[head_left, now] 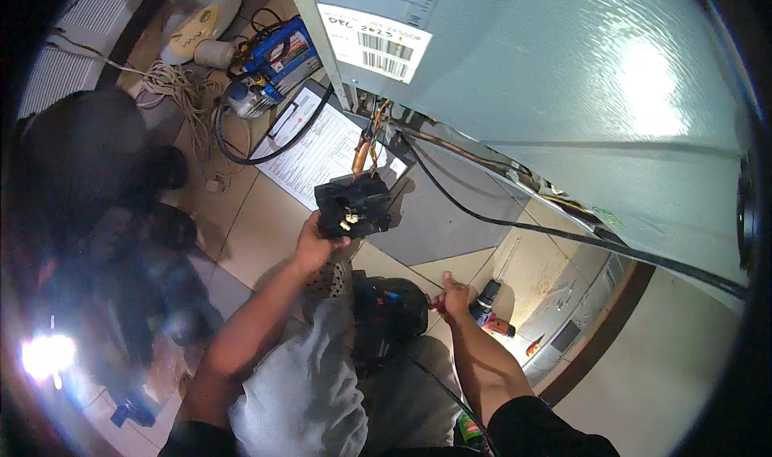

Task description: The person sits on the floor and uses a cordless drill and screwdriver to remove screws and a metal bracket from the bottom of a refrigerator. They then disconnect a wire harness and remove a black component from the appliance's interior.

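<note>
My left hand grips a black plastic housing by its near left side. Small pale connectors show on its face. Just beyond the housing, a copper filter drier hangs on thin pipes at the open bottom of a large grey-green appliance cabinet. To the right, my right hand is closed beside a black bag. A bit of red shows at its fingers; what it holds is hidden. A cordless drill lies on the floor just right of that hand.
A clipboard with a printed form lies beyond my left hand. Behind it stand a blue pump and coiled cord. A black cable crosses rightward. A small red-and-yellow tool lies right. Large dark shapes fill the left.
</note>
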Available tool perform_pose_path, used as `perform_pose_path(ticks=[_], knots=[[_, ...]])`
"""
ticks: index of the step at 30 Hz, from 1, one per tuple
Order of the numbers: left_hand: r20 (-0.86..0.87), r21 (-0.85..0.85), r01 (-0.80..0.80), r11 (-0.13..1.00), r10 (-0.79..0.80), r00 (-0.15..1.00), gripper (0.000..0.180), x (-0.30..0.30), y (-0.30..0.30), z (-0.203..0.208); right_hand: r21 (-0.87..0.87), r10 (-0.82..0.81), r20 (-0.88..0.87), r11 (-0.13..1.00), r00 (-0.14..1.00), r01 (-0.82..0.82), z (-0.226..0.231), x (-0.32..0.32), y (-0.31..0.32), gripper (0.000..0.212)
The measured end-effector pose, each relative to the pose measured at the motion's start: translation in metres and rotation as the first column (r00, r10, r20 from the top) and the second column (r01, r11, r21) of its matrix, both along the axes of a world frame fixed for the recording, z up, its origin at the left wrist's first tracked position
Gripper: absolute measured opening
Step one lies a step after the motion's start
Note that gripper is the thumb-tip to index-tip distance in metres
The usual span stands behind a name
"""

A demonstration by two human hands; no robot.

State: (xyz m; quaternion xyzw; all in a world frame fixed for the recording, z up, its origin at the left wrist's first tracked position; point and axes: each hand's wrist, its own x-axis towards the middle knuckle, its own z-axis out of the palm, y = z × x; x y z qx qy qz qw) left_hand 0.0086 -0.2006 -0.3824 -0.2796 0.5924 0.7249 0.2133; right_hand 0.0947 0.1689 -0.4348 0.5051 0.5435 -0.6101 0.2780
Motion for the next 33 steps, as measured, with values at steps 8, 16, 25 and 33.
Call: perform_pose_path(ticks=[8, 16, 25, 33], knots=[[-0.166, -0.308, 0.083, 0.948, -0.140, 0.976, 0.055, 0.016, -0.016, 0.054, 0.019, 0.137, -0.014, 0.990, 0.990, -0.137, -0.004, 0.004, 0.008, 0.061], [-0.017, -0.961, 0.193, 0.200, -0.735, 0.678, 0.053, -0.013, -0.010, 0.160, -0.197, -0.034, 0.018, 0.980, 0.999, 0.037, -0.001, -0.001, 0.008, 0.047], [0.232, -0.921, -0.245, -0.303, -0.931, 0.282, 0.032, -0.009, 0.051, 0.102, -0.257, 0.122, -0.002, 0.959, 0.993, -0.118, -0.017, 0.005, 0.017, 0.063], [0.136, -0.948, -0.267, -0.173, -0.979, 0.151, 0.029, -0.013, 0.033, 0.047, 0.595, 0.928, -0.075, 0.336, 0.366, -0.730, 0.024, -0.024, 0.048, 0.022]])
